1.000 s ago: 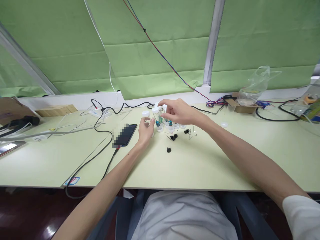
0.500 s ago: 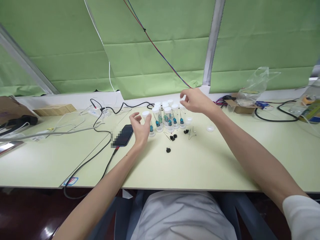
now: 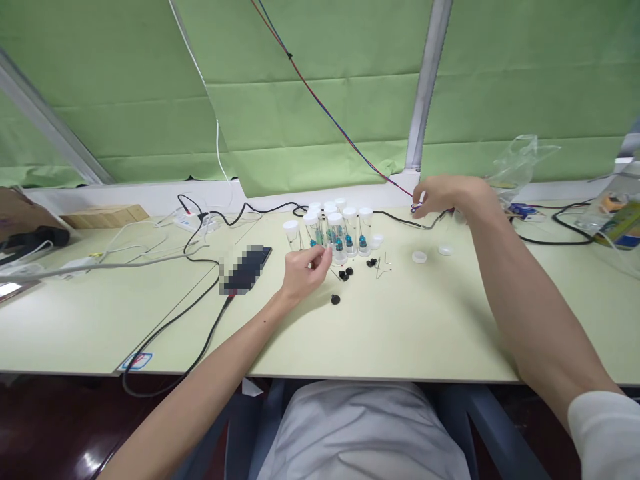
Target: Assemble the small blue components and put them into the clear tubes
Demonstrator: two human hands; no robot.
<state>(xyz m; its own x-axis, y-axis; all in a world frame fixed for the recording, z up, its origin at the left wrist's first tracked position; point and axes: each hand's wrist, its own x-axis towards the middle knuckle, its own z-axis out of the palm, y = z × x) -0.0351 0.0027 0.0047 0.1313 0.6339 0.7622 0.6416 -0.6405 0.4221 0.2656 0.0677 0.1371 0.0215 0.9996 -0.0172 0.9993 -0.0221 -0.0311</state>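
Head view: my left hand (image 3: 309,270), fingers curled, has capped vials (image 3: 351,230) at its 1 o'clock. My right hand (image 3: 443,193), fingers bent: vials' 2 o'clock. Cannot tell either grip. Tabletop (image 3: 395,327) extends to its near edge, 6 o'clock.

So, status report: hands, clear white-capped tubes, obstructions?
Left hand by clustered upright tubes. Right hand near red-blue wires. Small black round parts in front of tubes.

Capped vials (image 3: 351,231) beside the left grip (image 3: 306,272) and cables (image 3: 35,273) strewn along the bench (image 3: 425,327) suggest a workshop or lab.
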